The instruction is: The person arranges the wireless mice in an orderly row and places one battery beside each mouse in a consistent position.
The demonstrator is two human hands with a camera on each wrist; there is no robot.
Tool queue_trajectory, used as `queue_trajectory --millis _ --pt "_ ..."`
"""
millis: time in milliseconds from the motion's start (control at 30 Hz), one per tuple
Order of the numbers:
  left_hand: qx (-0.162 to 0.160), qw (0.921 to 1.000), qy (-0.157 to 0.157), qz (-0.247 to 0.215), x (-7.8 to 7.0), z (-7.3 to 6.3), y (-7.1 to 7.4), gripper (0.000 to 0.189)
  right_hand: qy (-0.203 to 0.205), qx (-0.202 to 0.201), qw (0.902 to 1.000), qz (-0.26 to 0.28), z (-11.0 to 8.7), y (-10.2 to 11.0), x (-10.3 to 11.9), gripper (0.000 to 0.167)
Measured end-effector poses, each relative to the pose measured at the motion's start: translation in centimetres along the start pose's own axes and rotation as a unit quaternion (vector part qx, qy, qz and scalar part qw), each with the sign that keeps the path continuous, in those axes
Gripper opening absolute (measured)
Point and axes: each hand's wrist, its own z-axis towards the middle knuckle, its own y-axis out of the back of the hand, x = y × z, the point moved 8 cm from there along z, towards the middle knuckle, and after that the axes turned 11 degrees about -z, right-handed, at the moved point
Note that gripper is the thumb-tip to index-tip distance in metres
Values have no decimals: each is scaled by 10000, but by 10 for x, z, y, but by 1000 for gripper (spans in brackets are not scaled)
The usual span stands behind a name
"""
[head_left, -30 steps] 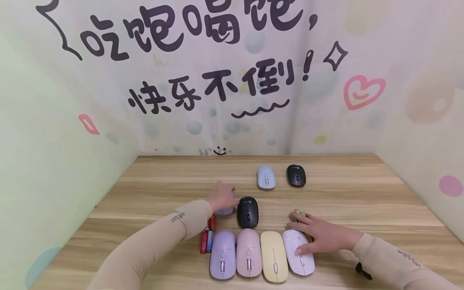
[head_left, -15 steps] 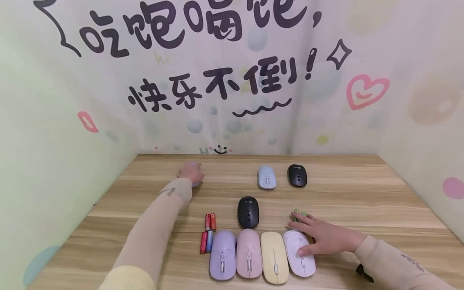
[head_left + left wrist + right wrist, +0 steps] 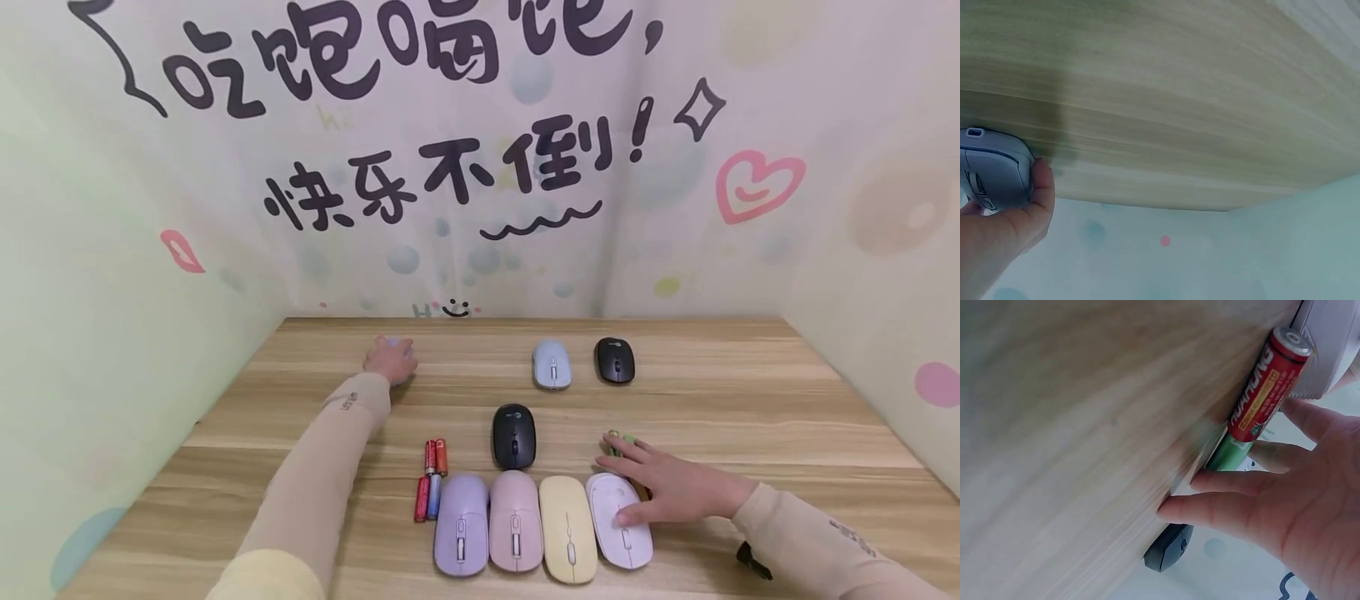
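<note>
At the back left of the table my left hand [image 3: 391, 362] grips a light purple computer mouse [image 3: 1000, 175]. The left wrist view shows its thumb and fingers on the mouse's two sides; the hand covers most of it in the head view. My right hand [image 3: 678, 483] lies at the right end of the front row, fingers spread and thumb on the white mouse [image 3: 630, 546]. Close to its fingers are a red battery [image 3: 1266, 387] and a green battery [image 3: 1230, 454], largely hidden in the head view.
Left of the white mouse stand a yellow mouse [image 3: 568, 533], a pink mouse [image 3: 516, 525] and a purple mouse [image 3: 461, 529]. Several batteries [image 3: 422, 498] lie beside them. A black mouse [image 3: 514, 437] is behind; a light blue mouse [image 3: 552, 365] and another black mouse [image 3: 615, 361] are farther back.
My left hand has carried the light purple mouse from beside the middle black mouse to the back left, settling there over the last half second. My right hand has stayed in place.
</note>
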Motion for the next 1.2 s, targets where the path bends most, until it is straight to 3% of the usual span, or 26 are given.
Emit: queue_trajectory --millis 133,200,267,367,500,633,833,1200 --pt "-283 9969 -420 599 -18 -6 1 68 -6 14 10000 7 0 0 -1 76" --pt "-479 9909 -851 929 -40 -17 0 68 10 15 10000 8 -1 1 0 75" --pt "-598 9852 -1297 949 -63 -33 -7 66 29 3 10000 -30 0 1 1 76" --pt "-271 9841 -1685 490 -95 -66 -25 64 40 -6 10000 -28 0 0 2 76" --pt "149 9846 -1733 -149 -124 -103 -49 66 24 8 10000 24 0 0 2 76" --pt "259 9814 -1897 118 -143 -124 -67 60 -43 20 10000 57 -1 -1 0 77" --pt "427 9804 -1861 483 -149 -123 -90 50 -71 -29 10000 24 -1 -3 -3 75" --pt "710 9861 -1446 404 -153 -112 -104 61 -94 13 10000 7 -1 -4 -7 76"
